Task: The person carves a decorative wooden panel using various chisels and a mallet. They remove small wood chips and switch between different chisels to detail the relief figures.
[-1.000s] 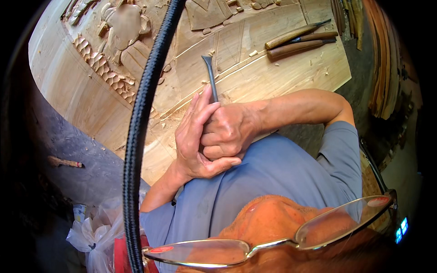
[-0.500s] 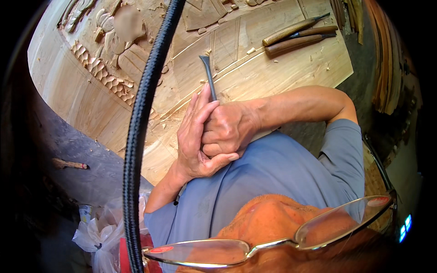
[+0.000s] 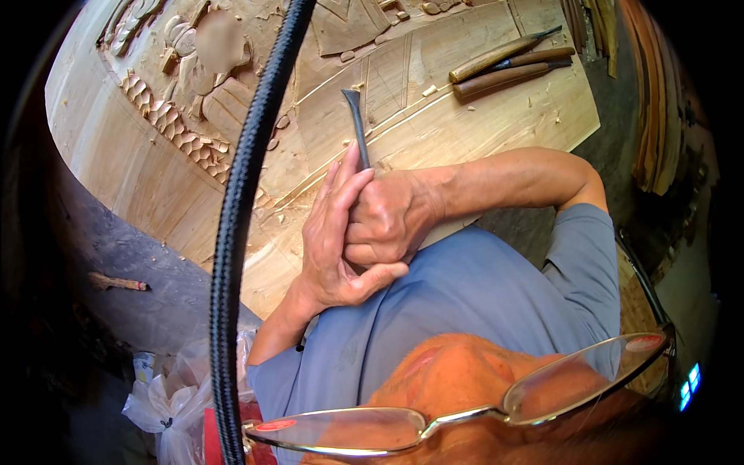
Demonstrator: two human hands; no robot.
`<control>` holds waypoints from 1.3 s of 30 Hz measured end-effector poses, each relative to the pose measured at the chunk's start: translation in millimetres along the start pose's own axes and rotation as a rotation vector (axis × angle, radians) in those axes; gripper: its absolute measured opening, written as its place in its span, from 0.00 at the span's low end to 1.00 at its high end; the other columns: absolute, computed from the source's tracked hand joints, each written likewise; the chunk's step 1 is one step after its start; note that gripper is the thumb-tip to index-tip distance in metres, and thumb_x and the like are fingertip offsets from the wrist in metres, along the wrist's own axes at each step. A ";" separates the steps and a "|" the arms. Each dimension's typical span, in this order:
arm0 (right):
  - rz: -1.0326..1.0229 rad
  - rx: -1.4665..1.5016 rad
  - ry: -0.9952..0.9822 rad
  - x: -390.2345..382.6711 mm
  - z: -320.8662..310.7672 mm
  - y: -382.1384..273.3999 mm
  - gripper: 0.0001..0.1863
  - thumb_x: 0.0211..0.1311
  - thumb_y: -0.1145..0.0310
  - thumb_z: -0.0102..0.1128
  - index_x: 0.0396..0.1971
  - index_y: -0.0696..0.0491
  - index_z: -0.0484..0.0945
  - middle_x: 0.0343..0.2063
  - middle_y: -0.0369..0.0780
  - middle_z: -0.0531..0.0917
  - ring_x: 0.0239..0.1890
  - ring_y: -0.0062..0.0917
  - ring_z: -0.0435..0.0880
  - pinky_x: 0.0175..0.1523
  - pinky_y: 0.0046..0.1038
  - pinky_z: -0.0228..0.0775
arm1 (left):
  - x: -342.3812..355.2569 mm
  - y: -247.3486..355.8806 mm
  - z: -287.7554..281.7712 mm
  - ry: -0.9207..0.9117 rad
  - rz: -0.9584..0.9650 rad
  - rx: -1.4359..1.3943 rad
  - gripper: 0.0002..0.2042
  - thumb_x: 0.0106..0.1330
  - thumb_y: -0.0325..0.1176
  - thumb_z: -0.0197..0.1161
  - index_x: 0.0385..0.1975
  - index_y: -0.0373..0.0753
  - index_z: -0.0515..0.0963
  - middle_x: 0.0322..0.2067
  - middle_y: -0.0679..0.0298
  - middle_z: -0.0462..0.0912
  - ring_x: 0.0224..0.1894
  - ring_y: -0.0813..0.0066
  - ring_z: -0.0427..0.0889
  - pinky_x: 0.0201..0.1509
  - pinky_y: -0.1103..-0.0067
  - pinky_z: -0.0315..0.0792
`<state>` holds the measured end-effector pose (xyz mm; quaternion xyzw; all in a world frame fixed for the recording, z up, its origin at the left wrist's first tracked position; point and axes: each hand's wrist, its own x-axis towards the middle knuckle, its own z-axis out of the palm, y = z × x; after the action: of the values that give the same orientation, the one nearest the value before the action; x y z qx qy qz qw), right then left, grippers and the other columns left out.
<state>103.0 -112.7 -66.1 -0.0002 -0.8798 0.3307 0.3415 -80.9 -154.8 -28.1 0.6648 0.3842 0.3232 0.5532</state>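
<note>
A dark-shanked wood chisel (image 3: 357,124) with a flared cutting edge points away from me over a pale carved wooden panel (image 3: 488,128). My right hand (image 3: 385,219) is closed in a fist around its handle, which is hidden inside. Against the left side of that fist, my left hand (image 3: 324,242) is pressed. Its fingers lie along the lower shank and its thumb wraps below the right knuckles. The edge is at the panel's surface, near a long carved line; whether it bites into the wood I cannot tell.
Several wooden-handled carving tools (image 3: 508,68) lie at the panel's far right. Carved relief (image 3: 182,62) and loose chips cover the far left. A black braided cable (image 3: 244,170) crosses in front. Long wood strips (image 3: 659,108) stand at right; a plastic bag (image 3: 174,395) sits lower left.
The chisel's edge has shifted slightly forward, away from me, across the panel. Both hands keep the same hold, and the view has moved a little.
</note>
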 end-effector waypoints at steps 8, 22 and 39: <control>0.137 -0.551 0.022 -31.8 -64.1 -49.5 0.20 0.65 0.67 0.63 0.16 0.49 0.64 0.17 0.31 0.65 0.17 0.19 0.70 0.24 0.26 0.58 | -2.6 0.4 19.4 0.157 0.154 0.186 0.35 0.67 0.58 0.73 0.57 0.29 0.81 0.54 0.41 0.88 0.58 0.42 0.88 0.69 0.55 0.77; 0.706 -0.511 0.219 -213.5 -64.6 -76.0 0.16 0.49 0.67 0.75 0.17 0.51 0.72 0.18 0.35 0.72 0.17 0.27 0.72 0.24 0.30 0.64 | 49.0 -98.7 160.0 -0.397 0.032 -0.014 0.17 0.69 0.43 0.73 0.46 0.34 0.87 0.46 0.47 0.89 0.50 0.51 0.90 0.54 0.63 0.83; 0.737 -0.463 0.199 -238.9 -55.2 -63.1 0.17 0.46 0.68 0.78 0.22 0.56 0.75 0.25 0.43 0.82 0.20 0.32 0.80 0.26 0.31 0.69 | 11.6 -110.3 166.7 -0.487 -0.255 -0.278 0.15 0.75 0.42 0.69 0.42 0.33 0.89 0.34 0.56 0.93 0.41 0.60 0.94 0.47 0.70 0.85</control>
<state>333.6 -183.9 -142.6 -0.4219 -0.8348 0.2228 0.2748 50.4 -215.8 -166.4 0.5870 0.2729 0.1317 0.7507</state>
